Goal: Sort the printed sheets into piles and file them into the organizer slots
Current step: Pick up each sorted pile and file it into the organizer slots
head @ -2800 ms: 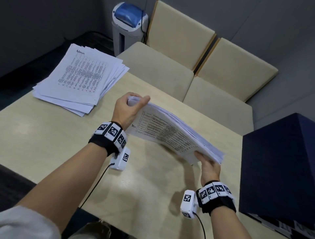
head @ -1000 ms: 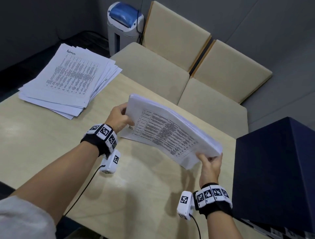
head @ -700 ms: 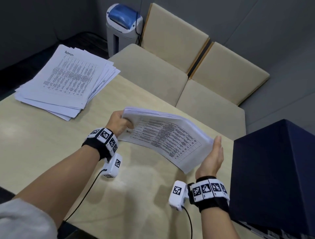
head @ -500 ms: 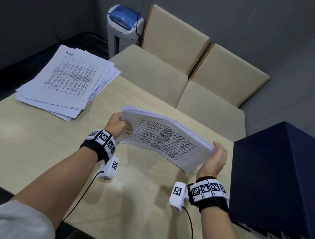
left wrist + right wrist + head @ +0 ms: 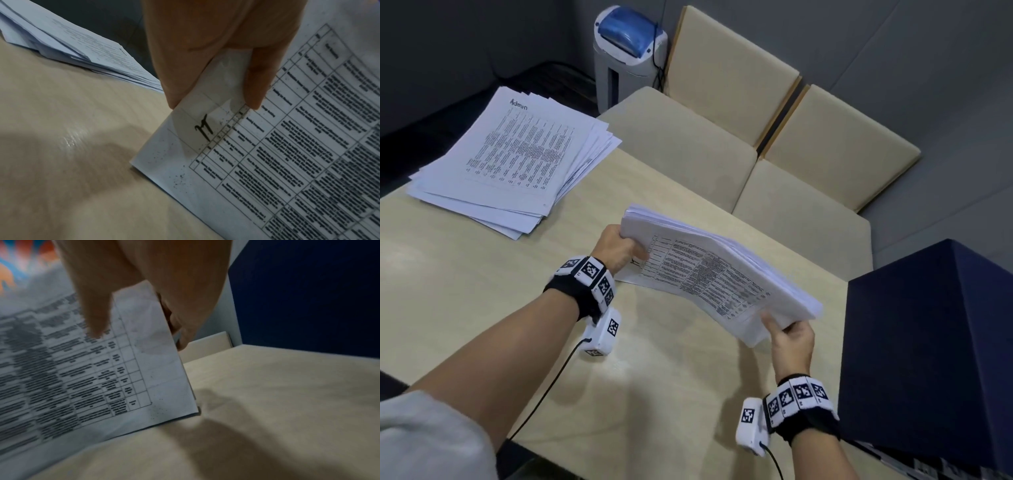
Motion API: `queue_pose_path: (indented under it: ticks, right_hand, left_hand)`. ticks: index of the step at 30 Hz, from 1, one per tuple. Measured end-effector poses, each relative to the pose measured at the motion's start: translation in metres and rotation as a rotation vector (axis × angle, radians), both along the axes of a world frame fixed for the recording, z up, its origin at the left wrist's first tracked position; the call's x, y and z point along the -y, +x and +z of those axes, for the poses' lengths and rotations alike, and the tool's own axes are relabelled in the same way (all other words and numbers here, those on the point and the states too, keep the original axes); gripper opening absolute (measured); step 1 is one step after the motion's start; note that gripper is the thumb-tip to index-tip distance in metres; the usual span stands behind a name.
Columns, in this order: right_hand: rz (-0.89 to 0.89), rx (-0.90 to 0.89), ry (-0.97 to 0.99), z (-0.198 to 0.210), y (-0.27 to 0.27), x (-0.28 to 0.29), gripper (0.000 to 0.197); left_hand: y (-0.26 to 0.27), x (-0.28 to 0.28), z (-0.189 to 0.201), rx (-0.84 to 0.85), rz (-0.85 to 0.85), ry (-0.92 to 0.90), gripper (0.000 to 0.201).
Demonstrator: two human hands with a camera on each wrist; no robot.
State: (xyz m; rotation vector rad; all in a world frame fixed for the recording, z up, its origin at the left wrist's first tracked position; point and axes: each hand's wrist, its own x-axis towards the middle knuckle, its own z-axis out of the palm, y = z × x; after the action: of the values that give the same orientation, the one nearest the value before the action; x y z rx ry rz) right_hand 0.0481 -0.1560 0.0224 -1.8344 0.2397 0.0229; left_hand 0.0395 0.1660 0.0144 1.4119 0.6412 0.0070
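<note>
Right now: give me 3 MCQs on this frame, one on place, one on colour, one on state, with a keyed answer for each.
1. Where does the fanned pile of printed white sheets lie?
A. far-left corner of the pale wooden table
B. on a beige chair
C. on the box

2. What colour is the big box at the right?
A. red
B. dark navy
C. white

3. How is the thick stack of printed sheets held?
A. lying flat, untouched
B. left hand alone
C. gripped at both ends

Answers: 1 A, it rests on the tabletop there. 2 B, its faces are navy. 3 C, left hand and right hand each grip an end.
</note>
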Motion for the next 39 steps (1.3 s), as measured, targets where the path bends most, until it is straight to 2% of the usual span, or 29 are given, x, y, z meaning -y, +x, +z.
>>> queue_pose_path:
  ticks: [2,4,6,7,9,11,12,15,19,22,24,27,28,30,33,37,39]
  right_hand:
    - [-0.051,0.012,0.078,0.003,0.001,0.004,0.019]
    - [-0.06,0.042,0.154,0.0,-0.001,0.012,0.031]
    - [-0.019,-0.012,0.1,-0.014,-0.004,0.022,0.044]
    - [0.027,-0.079,0.068,-0.022,-0.005,0.027,0.046]
    - [0.108,-0.194,0.047,-0.029,-0.007,0.032,0.043]
    - [0.204,-0.219,0.006,-0.021,-0.006,0.036,0.036]
    - [0.234,-0.205,-0.027,-0.014,-0.004,0.039,0.029]
    - [0.274,-0.207,0.045,0.013,-0.005,0.059,0.012]
    - [0.415,-0.253,0.059,0.033,-0.019,0.087,0.034]
    - [0.438,-0.281,0.048,0.047,-0.034,0.098,0.022]
    - [0.429,-0.253,0.065,0.059,-0.049,0.105,0.017]
    - [0.378,-0.185,0.077,0.068,-0.077,0.117,0.021]
    - [0.365,-0.17,0.074,0.069,-0.086,0.122,0.026]
    - [0.33,-0.181,0.082,0.069,-0.105,0.134,0.03]
    - [0.269,-0.26,0.145,0.066,-0.13,0.156,0.031]
    - [0.22,-0.346,0.207,0.065,-0.159,0.185,0.034]
    - [0.172,-0.353,0.226,0.064,-0.172,0.203,0.029]
  left_hand:
    - [-0.003,0.006,0.002,0.056,0.009,-0.01,0.037]
    - [-0.008,0.012,0.004,0.123,0.054,-0.009,0.044]
    - [-0.013,0.02,0.002,0.141,0.062,0.023,0.051]
    - [-0.016,0.024,0.001,0.132,0.042,0.046,0.049]
    - [-0.018,0.034,-0.003,0.083,0.013,0.065,0.033]
    - [-0.021,0.043,-0.005,0.051,-0.009,0.051,0.017]
    - [-0.023,0.047,-0.004,0.058,-0.012,0.03,0.017]
    - [-0.037,0.059,0.005,0.084,0.032,-0.077,0.032]
    - [-0.061,0.074,0.007,0.06,0.033,-0.224,0.039]
    - [-0.074,0.09,-0.004,-0.073,-0.074,-0.296,0.046]
    - [-0.079,0.103,-0.011,-0.157,-0.085,-0.296,0.058]
    - [-0.084,0.119,-0.015,-0.156,-0.111,-0.242,0.08]
    - [-0.085,0.122,-0.018,-0.147,-0.136,-0.287,0.078]
    - [-0.093,0.132,-0.018,-0.129,-0.194,-0.329,0.056]
    - [-0.104,0.147,-0.017,-0.097,-0.249,-0.283,0.034]
    - [-0.116,0.167,-0.013,-0.063,-0.287,-0.281,0.028]
    - [-0.121,0.184,-0.01,-0.055,-0.328,-0.253,0.029]
